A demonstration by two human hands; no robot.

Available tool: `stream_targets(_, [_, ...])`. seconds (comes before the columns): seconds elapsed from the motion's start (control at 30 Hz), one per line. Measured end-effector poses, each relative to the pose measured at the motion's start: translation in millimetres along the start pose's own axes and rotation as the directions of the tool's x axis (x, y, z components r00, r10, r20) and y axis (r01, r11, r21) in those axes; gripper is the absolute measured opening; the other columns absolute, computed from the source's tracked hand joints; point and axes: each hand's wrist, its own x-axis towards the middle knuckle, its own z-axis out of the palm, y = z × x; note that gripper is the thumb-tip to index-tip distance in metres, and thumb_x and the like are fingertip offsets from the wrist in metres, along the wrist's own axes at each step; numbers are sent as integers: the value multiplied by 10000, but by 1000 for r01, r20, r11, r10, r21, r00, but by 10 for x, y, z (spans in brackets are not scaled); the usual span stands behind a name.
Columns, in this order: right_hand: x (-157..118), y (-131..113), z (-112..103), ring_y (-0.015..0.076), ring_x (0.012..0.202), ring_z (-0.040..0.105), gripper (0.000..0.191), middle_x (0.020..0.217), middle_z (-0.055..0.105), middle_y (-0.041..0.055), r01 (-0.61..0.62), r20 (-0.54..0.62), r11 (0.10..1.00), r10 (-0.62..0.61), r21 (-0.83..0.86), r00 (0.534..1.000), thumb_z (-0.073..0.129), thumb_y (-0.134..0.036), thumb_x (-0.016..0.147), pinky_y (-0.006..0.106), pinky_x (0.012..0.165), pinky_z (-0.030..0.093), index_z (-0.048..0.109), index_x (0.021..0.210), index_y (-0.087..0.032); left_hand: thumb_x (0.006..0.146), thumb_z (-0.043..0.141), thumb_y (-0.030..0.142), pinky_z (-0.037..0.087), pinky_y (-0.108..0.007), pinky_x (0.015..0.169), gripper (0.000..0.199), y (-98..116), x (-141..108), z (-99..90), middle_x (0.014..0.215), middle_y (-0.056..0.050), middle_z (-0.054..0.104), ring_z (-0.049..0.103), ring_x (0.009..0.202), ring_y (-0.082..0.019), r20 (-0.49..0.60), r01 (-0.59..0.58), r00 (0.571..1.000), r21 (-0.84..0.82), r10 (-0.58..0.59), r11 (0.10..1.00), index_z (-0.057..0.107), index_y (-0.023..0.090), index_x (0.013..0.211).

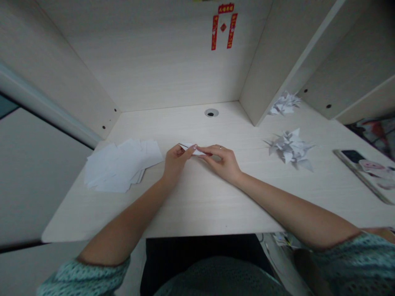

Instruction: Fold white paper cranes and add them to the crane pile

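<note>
A small folded piece of white paper (197,152) is held between both hands above the middle of the desk. My left hand (176,161) is closed on its left end, with the thumb lying along the near side. At the right end, my right hand (222,161) pinches the paper between thumb and fingers; a ring shows on one finger. Left of my left hand lies a spread stack of white paper sheets (120,166). Off to the right of my right hand sits a pile of folded white paper pieces with pointed tips, like paper cranes (290,146).
Another heap of folded paper (285,102) lies behind, beside the upright divider panel (262,82). A phone in a decorated case (367,172) rests at the far right of the desk (197,205). A round cable hole (211,112) is near the back wall, below red paper decorations (223,27).
</note>
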Motion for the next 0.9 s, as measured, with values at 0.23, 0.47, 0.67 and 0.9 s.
stream_targets(0.23, [32, 62, 6, 166, 795, 656, 192, 918, 736, 38, -80, -92, 992, 89, 93, 992, 606, -293, 832, 301, 732, 498, 726, 976, -249, 667, 738, 377, 457, -325, 865, 278, 53, -46, 14, 891, -59, 734, 655, 877, -194, 115, 19, 993, -64, -11, 998, 736, 179, 863])
stream_targets(0.47, [19, 2, -13, 156, 720, 640, 181, 834, 731, 42, -64, -77, 998, 62, -19, 995, 603, -286, 827, 291, 684, 495, 728, 942, -222, 683, 731, 371, 478, -353, 888, 251, -22, -40, 13, 857, -51, 742, 672, 861, -199, 80, 43, 996, -67, -38, 997, 750, 182, 847])
stream_targets(0.67, [13, -37, -34, 153, 699, 645, 153, 803, 735, 33, -42, -135, 993, 26, -115, 990, 603, -302, 826, 281, 644, 490, 730, 828, -217, 684, 722, 392, 499, -350, 837, 253, -62, -69, 42, 811, -46, 737, 677, 804, -200, 95, 14, 995, -16, -12, 1000, 751, 181, 821])
stream_targets(0.9, [-5, -34, -35, 151, 685, 662, 163, 792, 740, 23, -19, -134, 990, 0, -143, 991, 600, -310, 827, 279, 664, 507, 736, 857, -226, 670, 732, 378, 488, -353, 868, 230, -54, -69, 59, 778, -45, 731, 676, 815, -199, 90, 61, 994, -59, -56, 996, 747, 172, 772])
